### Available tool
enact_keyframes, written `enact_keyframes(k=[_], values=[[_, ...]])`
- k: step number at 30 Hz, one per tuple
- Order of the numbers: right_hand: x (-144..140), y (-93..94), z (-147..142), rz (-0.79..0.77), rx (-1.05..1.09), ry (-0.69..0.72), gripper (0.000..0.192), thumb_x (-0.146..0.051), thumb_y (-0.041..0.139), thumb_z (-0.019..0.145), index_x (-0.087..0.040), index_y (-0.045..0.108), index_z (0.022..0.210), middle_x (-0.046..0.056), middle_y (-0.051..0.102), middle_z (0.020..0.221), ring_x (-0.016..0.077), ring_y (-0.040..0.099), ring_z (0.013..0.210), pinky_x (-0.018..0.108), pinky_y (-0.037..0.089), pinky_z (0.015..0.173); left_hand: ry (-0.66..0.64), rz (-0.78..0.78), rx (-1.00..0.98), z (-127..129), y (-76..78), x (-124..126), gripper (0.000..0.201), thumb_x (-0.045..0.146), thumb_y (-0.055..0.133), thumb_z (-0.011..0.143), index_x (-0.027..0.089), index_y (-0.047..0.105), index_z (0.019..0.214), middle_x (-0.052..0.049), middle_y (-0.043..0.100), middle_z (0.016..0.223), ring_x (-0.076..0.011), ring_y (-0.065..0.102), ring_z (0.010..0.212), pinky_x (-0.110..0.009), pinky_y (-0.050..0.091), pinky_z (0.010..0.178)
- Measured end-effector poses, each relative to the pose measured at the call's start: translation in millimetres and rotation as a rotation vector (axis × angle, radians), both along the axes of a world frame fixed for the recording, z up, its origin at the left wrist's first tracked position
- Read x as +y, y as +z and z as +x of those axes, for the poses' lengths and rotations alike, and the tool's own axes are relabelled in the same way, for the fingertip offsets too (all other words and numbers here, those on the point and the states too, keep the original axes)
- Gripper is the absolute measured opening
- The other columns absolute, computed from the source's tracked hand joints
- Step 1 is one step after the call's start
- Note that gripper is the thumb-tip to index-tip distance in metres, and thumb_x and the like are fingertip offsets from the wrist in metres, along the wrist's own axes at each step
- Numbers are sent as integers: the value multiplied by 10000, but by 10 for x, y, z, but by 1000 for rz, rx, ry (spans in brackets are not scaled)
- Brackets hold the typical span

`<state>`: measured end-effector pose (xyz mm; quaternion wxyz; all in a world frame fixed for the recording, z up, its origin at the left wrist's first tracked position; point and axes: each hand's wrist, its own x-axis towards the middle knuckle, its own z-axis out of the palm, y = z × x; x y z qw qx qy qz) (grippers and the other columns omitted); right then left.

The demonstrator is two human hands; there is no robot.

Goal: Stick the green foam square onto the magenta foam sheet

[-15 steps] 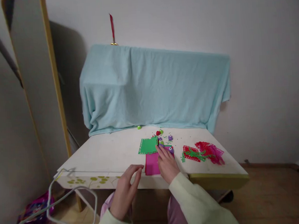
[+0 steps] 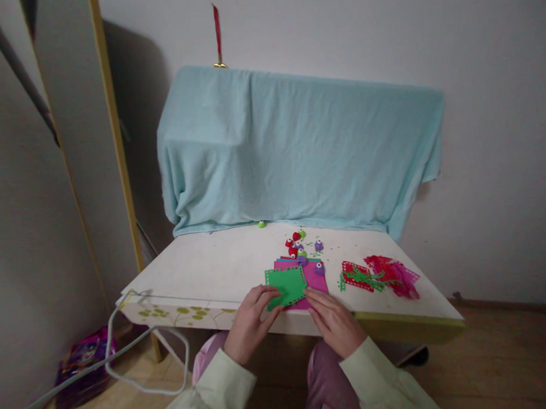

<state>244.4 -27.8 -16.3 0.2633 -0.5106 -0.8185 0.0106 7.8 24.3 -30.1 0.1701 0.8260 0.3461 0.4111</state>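
Gripping green sheet (image 2: 286, 286) w/ left hand (image 2: 251, 320) fingers now; sheet's moved nearer; right hand (image 2: 334, 321) open on pink sheet (image 2: 316, 277).

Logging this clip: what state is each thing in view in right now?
left hand: holding the green sheet's near left edge
right hand: fingertips on the pink sheet
green sheet: flat, atop the pink sheet, edges punched
pink sheet: flat, partly covered
red and green scraps: piled loose
blue cloth: draped
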Motion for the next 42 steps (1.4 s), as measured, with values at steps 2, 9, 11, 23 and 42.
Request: enact_keyframes(k=[2,9,11,23,42], values=[[-70,-62,36,-23,10,-15,387,-174,383,946,-174,545,1297,85,557,1320,201,490,1235,391,404,1065,-32,7,41,89,-85,38,237,332,543,900,234,608,1106,-82,586,1117,-214,540,1077,-381,466,943],[-136,-80,85,-59,134,-64,340,-197,405,951,-215,587,1238,75,602,1254,203,551,1149,385,439,1007,-48,-64,64,182,-150,82,215,341,458,945,223,636,970,-52,611,976,-172,570,935,-297,474,841],[-117,-65,87,-65,181,-77,284,-202,420,947,-220,638,1128,70,632,1191,202,577,1099,379,449,980,-42,-86,71,180,-144,92,218,346,449,949,221,626,968,-46,606,973,-165,572,914,-283,468,823],[195,-169,-36,-66,332,-126,89,-273,634,839,-212,658,898,32,640,814,195,599,812,320,470,764,-91,-154,76,231,-167,299,254,363,442,936,185,582,821,-50,570,862,-177,553,829,-281,438,753],[427,-289,-11,-201,373,-209,93,-278,663,755,-203,650,700,-8,621,670,146,550,642,242,412,609,-143,-191,29,231,-254,366,240,380,463,921,183,551,815,-44,532,862,-169,532,814,-286,436,755]])
